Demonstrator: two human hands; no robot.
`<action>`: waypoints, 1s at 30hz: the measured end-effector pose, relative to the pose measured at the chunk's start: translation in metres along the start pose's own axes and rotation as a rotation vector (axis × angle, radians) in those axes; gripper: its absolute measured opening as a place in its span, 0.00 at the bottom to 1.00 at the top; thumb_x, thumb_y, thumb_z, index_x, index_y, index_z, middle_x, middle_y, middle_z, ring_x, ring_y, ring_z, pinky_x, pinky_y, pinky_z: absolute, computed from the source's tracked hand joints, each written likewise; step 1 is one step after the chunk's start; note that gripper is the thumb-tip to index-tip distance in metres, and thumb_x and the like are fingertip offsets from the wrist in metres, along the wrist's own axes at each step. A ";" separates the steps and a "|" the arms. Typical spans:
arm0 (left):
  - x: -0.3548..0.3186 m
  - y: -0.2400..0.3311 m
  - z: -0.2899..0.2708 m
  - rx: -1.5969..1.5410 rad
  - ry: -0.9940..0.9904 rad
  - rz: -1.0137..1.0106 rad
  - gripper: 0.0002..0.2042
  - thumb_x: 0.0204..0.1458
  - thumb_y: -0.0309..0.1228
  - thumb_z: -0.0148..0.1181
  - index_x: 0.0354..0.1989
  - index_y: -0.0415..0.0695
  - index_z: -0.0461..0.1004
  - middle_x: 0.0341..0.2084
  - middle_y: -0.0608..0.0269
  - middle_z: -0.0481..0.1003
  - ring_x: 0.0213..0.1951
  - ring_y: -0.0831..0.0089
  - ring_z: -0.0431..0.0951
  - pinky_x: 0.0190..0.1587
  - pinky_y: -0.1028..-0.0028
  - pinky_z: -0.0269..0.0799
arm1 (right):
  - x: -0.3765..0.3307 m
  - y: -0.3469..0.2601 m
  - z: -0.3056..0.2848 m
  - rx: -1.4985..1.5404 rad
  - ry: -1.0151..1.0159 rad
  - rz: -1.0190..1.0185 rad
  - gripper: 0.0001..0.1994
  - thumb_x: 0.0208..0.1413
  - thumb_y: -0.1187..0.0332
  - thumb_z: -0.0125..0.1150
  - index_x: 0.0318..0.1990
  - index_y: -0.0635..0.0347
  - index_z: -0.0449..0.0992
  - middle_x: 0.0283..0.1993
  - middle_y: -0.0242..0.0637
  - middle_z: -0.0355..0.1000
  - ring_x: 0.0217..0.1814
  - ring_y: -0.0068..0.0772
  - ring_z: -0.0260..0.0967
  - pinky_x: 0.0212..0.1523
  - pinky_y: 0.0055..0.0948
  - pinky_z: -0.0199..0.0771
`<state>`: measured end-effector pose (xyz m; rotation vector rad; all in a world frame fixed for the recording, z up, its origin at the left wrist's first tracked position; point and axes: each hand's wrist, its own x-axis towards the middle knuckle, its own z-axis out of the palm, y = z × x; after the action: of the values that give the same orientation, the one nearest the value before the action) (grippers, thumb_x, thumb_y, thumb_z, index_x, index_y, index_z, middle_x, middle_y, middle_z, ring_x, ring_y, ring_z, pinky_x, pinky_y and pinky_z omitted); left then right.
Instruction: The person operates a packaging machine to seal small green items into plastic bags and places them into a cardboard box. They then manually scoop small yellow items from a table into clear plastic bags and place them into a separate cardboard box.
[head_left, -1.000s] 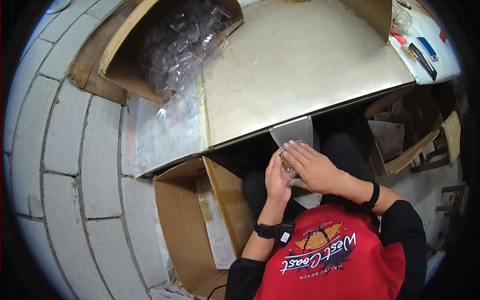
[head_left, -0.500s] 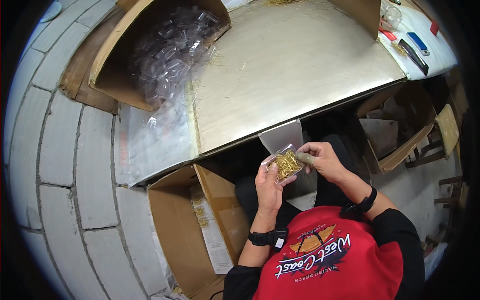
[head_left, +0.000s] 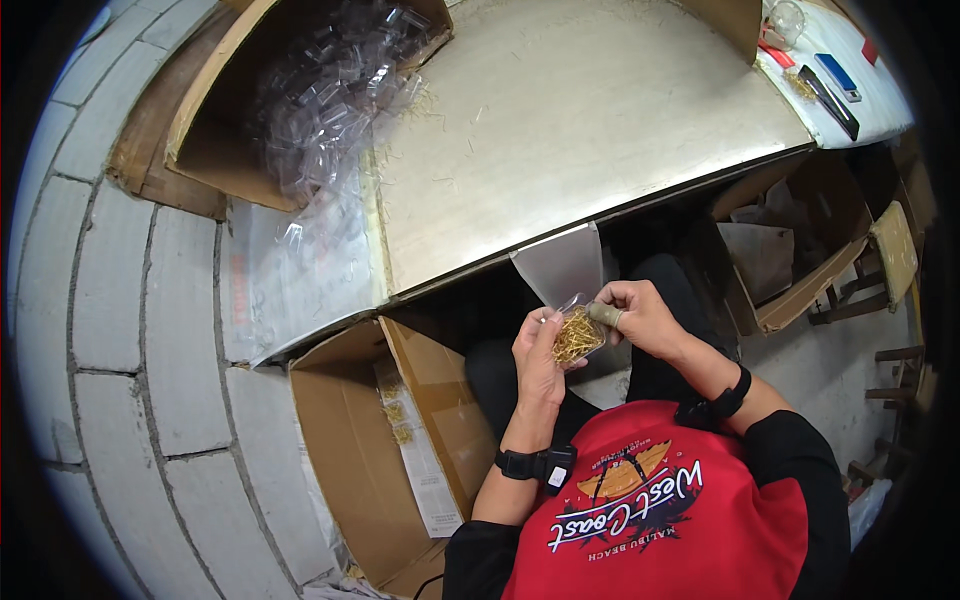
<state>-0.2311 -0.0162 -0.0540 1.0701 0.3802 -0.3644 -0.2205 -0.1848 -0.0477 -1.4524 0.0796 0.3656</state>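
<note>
Above my lap, my left hand (head_left: 541,360) is closed around a small clear plastic box (head_left: 598,345), thumb on its near-left edge. Thin gold-coloured metal pieces, like pins (head_left: 576,338), fill the box; their exact kind is too small to tell. Closed at the box's upper right edge is my right hand (head_left: 640,318), thumb and fingers pinching there. A dull greenish cover wraps its thumb. Just beyond the box, a pale chute-like sheet (head_left: 560,265) hangs from the table edge.
On the table (head_left: 560,130), a tipped cardboard box spills many clear plastic boxes (head_left: 330,110). An open carton (head_left: 335,430) with filled boxes (head_left: 396,412) stands at lower left. Another carton (head_left: 785,310) sits under the table at right, near a stool (head_left: 893,250). A blue stapler-like item (head_left: 838,76) lies far right.
The plastic box has turned slightly in my hands, and my left thumb has shifted upward along its edge. The whole view has moved slightly.
</note>
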 end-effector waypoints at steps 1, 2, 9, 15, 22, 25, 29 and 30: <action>0.000 -0.001 0.000 -0.022 -0.002 0.002 0.08 0.53 0.32 0.53 0.38 0.43 0.67 0.29 0.61 0.74 0.26 0.74 0.78 0.17 0.76 0.77 | 0.002 0.003 0.000 0.021 -0.003 0.017 0.07 0.54 0.71 0.58 0.28 0.65 0.72 0.20 0.30 0.69 0.17 0.15 0.63 0.17 0.16 0.62; -0.001 -0.002 0.001 -0.044 -0.004 0.004 0.08 0.53 0.32 0.53 0.38 0.43 0.67 0.29 0.61 0.74 0.26 0.73 0.78 0.18 0.75 0.78 | 0.003 0.006 -0.001 0.042 -0.005 0.034 0.07 0.54 0.71 0.58 0.29 0.65 0.72 0.20 0.30 0.69 0.17 0.15 0.63 0.17 0.16 0.62; -0.002 -0.003 -0.003 -0.042 -0.018 -0.003 0.10 0.53 0.31 0.53 0.42 0.42 0.68 0.31 0.61 0.74 0.27 0.73 0.79 0.19 0.75 0.78 | 0.008 0.010 0.002 0.185 0.006 0.035 0.06 0.53 0.70 0.59 0.30 0.65 0.73 0.20 0.29 0.69 0.17 0.15 0.63 0.17 0.15 0.62; -0.001 -0.007 -0.002 0.041 0.073 -0.018 0.12 0.55 0.37 0.55 0.41 0.43 0.70 0.30 0.64 0.75 0.26 0.75 0.78 0.18 0.76 0.77 | 0.006 0.011 0.000 -0.005 0.076 0.012 0.05 0.51 0.72 0.60 0.28 0.64 0.74 0.22 0.29 0.69 0.20 0.16 0.63 0.20 0.18 0.62; 0.001 -0.010 -0.001 0.022 -0.007 -0.014 0.15 0.55 0.40 0.54 0.41 0.40 0.69 0.30 0.61 0.75 0.26 0.74 0.78 0.19 0.77 0.77 | -0.010 -0.003 0.006 -0.621 0.165 -0.425 0.06 0.43 0.73 0.62 0.30 0.60 0.75 0.27 0.39 0.68 0.27 0.40 0.68 0.27 0.30 0.68; 0.000 -0.011 -0.001 0.016 -0.045 -0.004 0.16 0.57 0.41 0.50 0.43 0.38 0.69 0.31 0.59 0.75 0.26 0.74 0.78 0.19 0.77 0.77 | -0.008 -0.009 0.004 -0.793 0.110 -0.401 0.05 0.44 0.72 0.61 0.30 0.60 0.75 0.28 0.40 0.68 0.30 0.45 0.69 0.28 0.35 0.68; -0.005 0.000 0.003 -0.012 -0.107 -0.028 0.20 0.60 0.44 0.41 0.44 0.36 0.68 0.33 0.56 0.75 0.28 0.71 0.79 0.21 0.76 0.78 | -0.006 -0.024 0.002 -0.624 0.197 -0.431 0.07 0.48 0.67 0.60 0.31 0.62 0.74 0.30 0.39 0.68 0.29 0.43 0.69 0.31 0.36 0.69; -0.007 0.004 0.005 -0.020 -0.126 -0.037 0.22 0.61 0.44 0.38 0.44 0.35 0.67 0.33 0.55 0.75 0.29 0.70 0.79 0.21 0.76 0.78 | -0.001 -0.025 0.002 -0.636 0.181 -0.513 0.07 0.48 0.67 0.60 0.31 0.62 0.74 0.30 0.39 0.69 0.29 0.43 0.69 0.31 0.36 0.69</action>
<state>-0.2345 -0.0180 -0.0457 1.0161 0.2910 -0.4583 -0.2142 -0.1852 -0.0235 -2.0592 -0.2859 -0.1869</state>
